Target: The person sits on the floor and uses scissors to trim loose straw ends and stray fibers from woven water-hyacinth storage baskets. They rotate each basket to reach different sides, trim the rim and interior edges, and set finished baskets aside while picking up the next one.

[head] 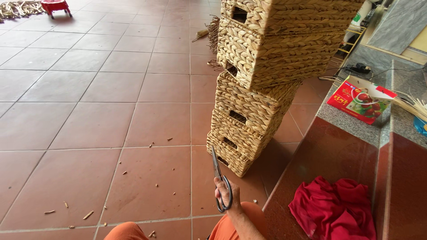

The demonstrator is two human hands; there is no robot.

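One hand (227,192), the right, is closed through the handles of grey scissors (219,180), blades shut, pointing up beside a leaning stack of woven baskets (258,89) on the tiled floor (89,111). Left hand out of view. Red cloth (336,209) lies nearby on the step.

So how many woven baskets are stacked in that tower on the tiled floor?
5 tan woven straw baskets in one leaning stack: bottom, second, third, fourth, top, cut off by the frame edge, so more may sit above.

Head view, downward (floor close)
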